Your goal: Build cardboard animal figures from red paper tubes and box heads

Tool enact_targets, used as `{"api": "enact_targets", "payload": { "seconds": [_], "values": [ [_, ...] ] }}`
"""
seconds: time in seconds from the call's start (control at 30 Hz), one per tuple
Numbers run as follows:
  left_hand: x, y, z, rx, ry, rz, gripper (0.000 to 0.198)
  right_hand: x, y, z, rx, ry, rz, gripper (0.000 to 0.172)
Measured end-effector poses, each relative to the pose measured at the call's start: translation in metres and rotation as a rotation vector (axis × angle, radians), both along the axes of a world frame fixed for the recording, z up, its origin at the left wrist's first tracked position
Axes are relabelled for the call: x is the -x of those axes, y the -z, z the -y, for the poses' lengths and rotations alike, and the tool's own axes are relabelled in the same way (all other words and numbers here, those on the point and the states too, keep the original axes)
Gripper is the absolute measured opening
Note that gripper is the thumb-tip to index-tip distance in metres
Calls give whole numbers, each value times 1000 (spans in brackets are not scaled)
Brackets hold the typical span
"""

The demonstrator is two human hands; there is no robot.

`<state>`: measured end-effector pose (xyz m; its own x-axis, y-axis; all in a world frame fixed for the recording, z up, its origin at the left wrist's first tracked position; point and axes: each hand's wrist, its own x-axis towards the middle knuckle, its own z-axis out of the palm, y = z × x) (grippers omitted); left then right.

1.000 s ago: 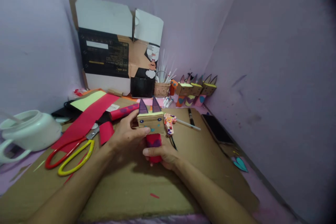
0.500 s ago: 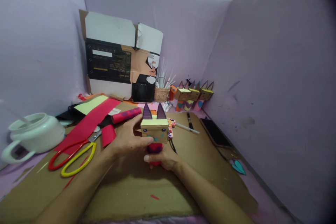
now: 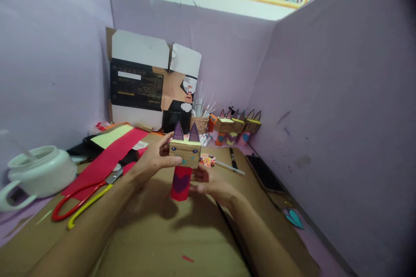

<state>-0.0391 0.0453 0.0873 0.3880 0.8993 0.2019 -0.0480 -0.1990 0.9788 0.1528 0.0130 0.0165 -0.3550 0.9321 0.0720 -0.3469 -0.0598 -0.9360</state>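
Observation:
A cardboard figure (image 3: 185,154) stands upright in the middle, with a box-shaped cat head, purple pointed ears and drawn eyes. Its body is a red paper tube (image 3: 177,192) bearing a purple heart. My left hand (image 3: 151,160) grips the head from the left, thumb on the front face and fingers behind. On the other side, my right hand (image 3: 216,184) has its fingers apart close to the tube; whether the fingertips touch it I cannot tell. Whether the tube's base rests on the cardboard mat (image 3: 143,238) is unclear.
At left lie scissors (image 3: 82,201), red paper (image 3: 108,160) and a white pot (image 3: 42,173). Behind stand an unfolded carton (image 3: 138,82), a basket (image 3: 199,124) of pens and several similar figures (image 3: 237,125). A dotted roller-like item (image 3: 207,159), a pen (image 3: 233,159) and phone (image 3: 264,173) lie right.
My right hand has let go of the red tube and moved right, uncovering the purple heart. My left hand still holds the head. The view has tipped up slightly.

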Motion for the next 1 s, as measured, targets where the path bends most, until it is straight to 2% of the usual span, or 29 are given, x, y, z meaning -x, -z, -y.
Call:
{"api": "enact_targets", "payload": {
  "seconds": [0.07, 0.13, 0.33, 0.5, 0.57, 0.63, 0.73, 0.83, 0.9, 1.0],
  "values": [
    [-2, 3, -4, 41, 47, -43, 95, -13, -6, -3, -10, 146, -67, 77],
    [-6, 7, -6, 72, 104, -56, 99, -19, -12, -3, -49, 217, -128, 77],
    [-24, 20, -5, 140, 141, -50, 110, -3, -20, 2, -152, 160, -155, 64],
    [-27, 32, -7, 155, 115, 42, 106, -2, -19, 1, -68, 316, -206, 45],
    [-24, 38, -8, 185, 66, 84, 101, -6, -21, -1, -38, 404, -252, 36],
    [-22, 44, -7, 284, 35, 107, 91, -9, -24, -2, -36, 477, -295, 29],
    [-22, 52, -3, 480, 12, 141, 61, -11, -25, -4, -75, 542, -329, 27],
    [-26, 57, 0, 622, -122, 165, 37, -11, -23, -6, -131, 610, -337, 27],
    [-27, 60, 0, 728, -181, 170, 35, -11, -21, -7, -142, 660, -339, 27],
    [-29, 63, 1, 878, -152, 208, 33, -9, -18, -8, -114, 705, -344, 27]
  ]
}}
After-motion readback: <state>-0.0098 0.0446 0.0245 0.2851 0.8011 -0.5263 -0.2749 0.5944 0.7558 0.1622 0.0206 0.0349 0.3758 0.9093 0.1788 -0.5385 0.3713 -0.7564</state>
